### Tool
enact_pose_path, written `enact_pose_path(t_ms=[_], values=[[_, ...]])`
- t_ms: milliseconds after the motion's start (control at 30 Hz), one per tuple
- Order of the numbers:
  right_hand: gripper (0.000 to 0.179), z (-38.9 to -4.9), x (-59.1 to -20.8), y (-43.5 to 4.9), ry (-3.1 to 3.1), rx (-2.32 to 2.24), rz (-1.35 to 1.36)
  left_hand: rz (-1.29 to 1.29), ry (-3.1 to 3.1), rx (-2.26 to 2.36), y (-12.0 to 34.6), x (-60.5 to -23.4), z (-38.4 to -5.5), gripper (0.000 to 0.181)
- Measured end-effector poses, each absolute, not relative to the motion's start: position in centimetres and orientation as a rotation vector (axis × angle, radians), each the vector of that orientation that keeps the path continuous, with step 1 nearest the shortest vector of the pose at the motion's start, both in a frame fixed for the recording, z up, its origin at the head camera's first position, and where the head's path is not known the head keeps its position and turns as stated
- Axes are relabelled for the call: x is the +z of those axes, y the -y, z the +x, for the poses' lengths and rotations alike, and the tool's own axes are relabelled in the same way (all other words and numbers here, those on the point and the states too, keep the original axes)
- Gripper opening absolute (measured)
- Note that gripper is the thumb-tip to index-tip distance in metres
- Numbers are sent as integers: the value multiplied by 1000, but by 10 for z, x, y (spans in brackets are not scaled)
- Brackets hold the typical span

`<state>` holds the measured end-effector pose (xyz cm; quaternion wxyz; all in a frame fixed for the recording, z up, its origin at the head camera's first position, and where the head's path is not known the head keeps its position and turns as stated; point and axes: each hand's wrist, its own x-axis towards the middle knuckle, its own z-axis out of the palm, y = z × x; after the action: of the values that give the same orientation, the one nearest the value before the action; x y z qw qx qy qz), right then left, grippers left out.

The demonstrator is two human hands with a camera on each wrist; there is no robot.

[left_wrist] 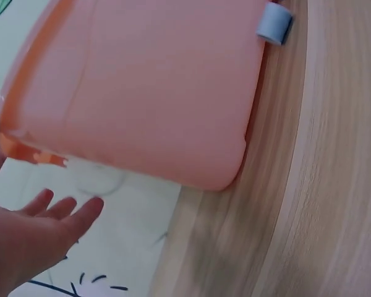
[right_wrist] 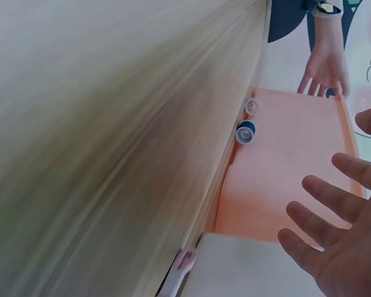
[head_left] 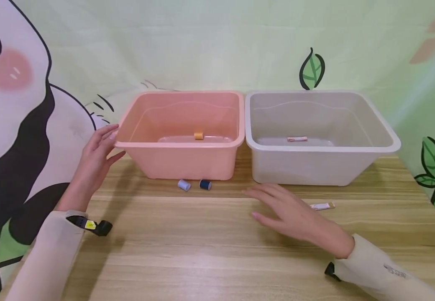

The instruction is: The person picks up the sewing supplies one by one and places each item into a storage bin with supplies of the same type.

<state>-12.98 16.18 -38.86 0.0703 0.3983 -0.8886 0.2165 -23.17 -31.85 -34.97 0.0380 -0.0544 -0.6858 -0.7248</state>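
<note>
My left hand (head_left: 93, 163) is at the left end of the pink bin (head_left: 187, 164), its fingertips right at the rim and its fingers extended. In the left wrist view the fingers (left_wrist: 83, 216) spread below that rim, holding nothing. My right hand (head_left: 289, 215) hovers low over the table before the grey bin (head_left: 300, 168), fingers loosely straight. Ahead of the pink bin lie a pale blue thread spool (head_left: 184, 185) and a navy thread spool (head_left: 205, 184). A slim white-and-pink packet (head_left: 323, 206) lies just behind the right hand, partly hidden by it.
Inside the pink bin is an orange thread spool (head_left: 198, 136). The grey bin contains a small pink-and-white packet (head_left: 297, 139). Both bins stand side by side at the back of the wooden table (head_left: 187, 251), against a cloth printed with a panda and leaves (head_left: 311, 70).
</note>
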Motion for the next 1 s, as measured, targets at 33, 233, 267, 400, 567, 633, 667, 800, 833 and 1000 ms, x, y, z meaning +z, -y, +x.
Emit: enact_pose_path(t_ms=[33,233,267,400,567,633,667,800,833,1000], values=[[52,-131,-388,-159,2692,671,1189,-186,2094,-2243,320,-351,-234,47],[52,-136,-386,-144,2763,769,1132,-366,2054,-2381,329,-360,-249,36],[51,-136,-386,-141,2768,787,1116,-405,2049,-2405,331,-360,-252,35],[49,-142,-387,-128,2782,870,1041,-524,2034,-2464,336,-363,-261,30],[45,-157,-392,-106,2789,980,942,-576,1994,-2491,342,-365,-264,29],[42,-165,-395,-97,2802,1025,895,-583,1977,-2501,344,-366,-263,29],[40,-169,-396,-92,2807,1044,879,-583,1969,-2507,344,-366,-263,29],[37,-183,-405,-73,2844,1055,827,-562,1970,-2502,346,-367,-261,29],[37,-186,-407,-69,2850,1048,823,-550,1977,-2493,346,-367,-261,29],[37,-197,-418,-49,2865,1020,806,-501,1995,-2449,345,-367,-257,30]])
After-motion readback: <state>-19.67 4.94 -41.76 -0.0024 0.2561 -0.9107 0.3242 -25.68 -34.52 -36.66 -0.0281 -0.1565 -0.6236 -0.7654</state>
